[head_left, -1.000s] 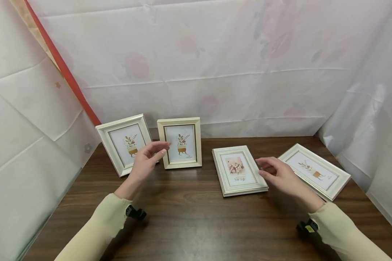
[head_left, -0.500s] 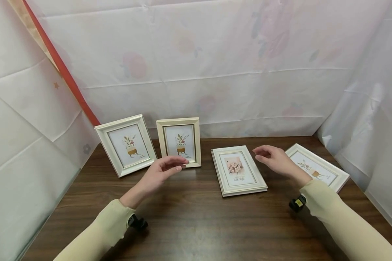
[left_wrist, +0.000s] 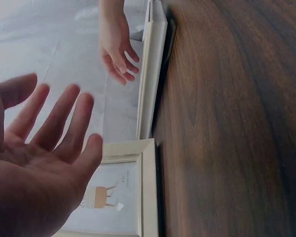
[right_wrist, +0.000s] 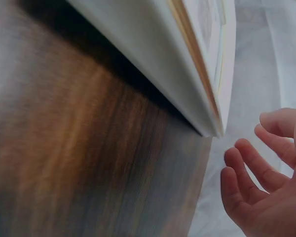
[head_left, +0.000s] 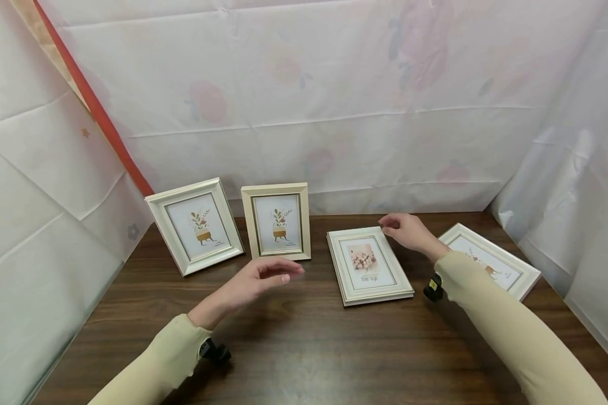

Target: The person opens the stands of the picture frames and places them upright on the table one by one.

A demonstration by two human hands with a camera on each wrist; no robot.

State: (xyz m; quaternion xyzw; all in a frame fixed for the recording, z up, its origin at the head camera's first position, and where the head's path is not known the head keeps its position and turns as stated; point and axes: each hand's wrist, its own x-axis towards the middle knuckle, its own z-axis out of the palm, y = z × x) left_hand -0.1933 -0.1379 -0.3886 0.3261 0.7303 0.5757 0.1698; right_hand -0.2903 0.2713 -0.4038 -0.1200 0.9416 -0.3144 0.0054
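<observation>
In the head view a white picture frame [head_left: 370, 266] with a pink flower print lies flat on the table. My right hand [head_left: 407, 232] is at its far right corner, fingers loosely bent and holding nothing. The right wrist view shows those fingers [right_wrist: 246, 168] apart from the frame's corner. My left hand [head_left: 255, 284] hovers over the table in front of an upright cream picture frame [head_left: 304, 225], its fingers relaxed and spread around nothing. Seen from the left wrist, the left palm [left_wrist: 34, 187] faces the camera, overlapping the cream frame's lower part.
A white picture frame [head_left: 187, 256] leans upright and tilted at the back left. Another white frame [head_left: 529, 275] lies flat at the right, partly behind the right sleeve [head_left: 491, 315]. White printed cloth [head_left: 360, 140] hangs behind the dark wooden table [head_left: 334, 354].
My right hand has moved left and away from me, from the flat frame's right side to its far right corner. My left hand has come rightward and nearer, off the upright frames.
</observation>
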